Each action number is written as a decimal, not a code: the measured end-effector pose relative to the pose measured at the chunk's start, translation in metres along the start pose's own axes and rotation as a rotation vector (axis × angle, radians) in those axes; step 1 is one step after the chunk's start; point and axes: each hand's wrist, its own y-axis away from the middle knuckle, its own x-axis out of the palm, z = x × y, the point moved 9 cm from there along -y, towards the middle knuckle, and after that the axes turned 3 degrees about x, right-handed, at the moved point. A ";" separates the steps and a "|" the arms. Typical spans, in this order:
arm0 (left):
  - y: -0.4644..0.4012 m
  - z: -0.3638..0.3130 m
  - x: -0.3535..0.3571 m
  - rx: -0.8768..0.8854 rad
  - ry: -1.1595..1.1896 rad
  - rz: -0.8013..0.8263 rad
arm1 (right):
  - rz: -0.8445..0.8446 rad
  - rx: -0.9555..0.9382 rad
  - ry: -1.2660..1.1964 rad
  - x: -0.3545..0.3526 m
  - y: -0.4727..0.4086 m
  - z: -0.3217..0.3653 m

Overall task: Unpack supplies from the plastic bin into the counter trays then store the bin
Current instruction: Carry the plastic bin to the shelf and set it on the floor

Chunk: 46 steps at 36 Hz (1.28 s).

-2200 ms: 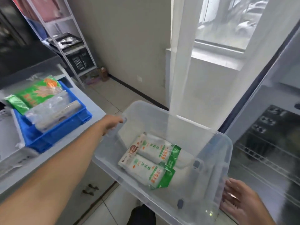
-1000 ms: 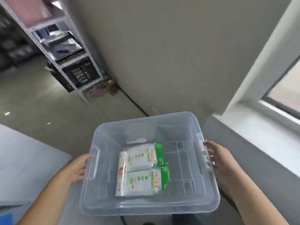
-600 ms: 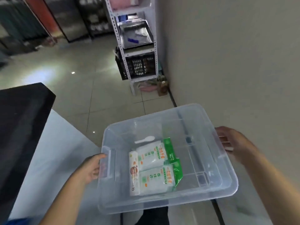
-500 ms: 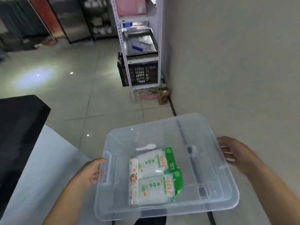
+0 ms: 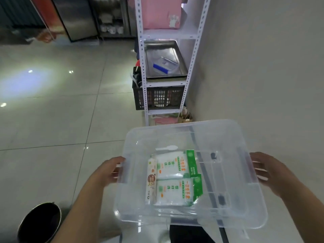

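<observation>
I carry a clear plastic bin (image 5: pixel 243 218) in front of me above the tiled floor. My left hand (image 5: pixel 109 171) grips its left handle and my right hand (image 5: pixel 266 170) grips its right handle. On the bin's bottom, towards the left, lie two white and green packets (image 5: pixel 172 179) side by side. A narrow white roll (image 5: pixel 151 183) lies along their left edge and a white plastic spoon (image 5: pixel 168 147) lies just beyond them. The right half of the bin's bottom is bare.
A white metal shelf rack (image 5: pixel 191 55) stands ahead against the beige wall, with a pink box (image 5: pixel 161 13), a steel tray (image 5: pixel 163 58) and a black crate (image 5: pixel 157 98). A black round bucket (image 5: pixel 39 223) stands on the floor at lower left.
I have turned left with the bin, away from the window and counter. The shelf rack is now straight ahead and closer. Both hands keep their hold on the handles.
</observation>
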 end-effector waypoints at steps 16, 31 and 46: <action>-0.148 -0.196 -0.255 -0.060 0.120 -0.386 | 0.317 0.110 0.171 0.430 -0.204 0.215; -0.343 -0.373 -0.479 -0.094 0.277 -0.445 | 0.506 -0.052 0.379 0.811 -0.287 0.443; -0.628 -0.723 -0.540 -0.018 0.110 -0.162 | 0.212 0.050 0.091 0.919 -0.425 0.628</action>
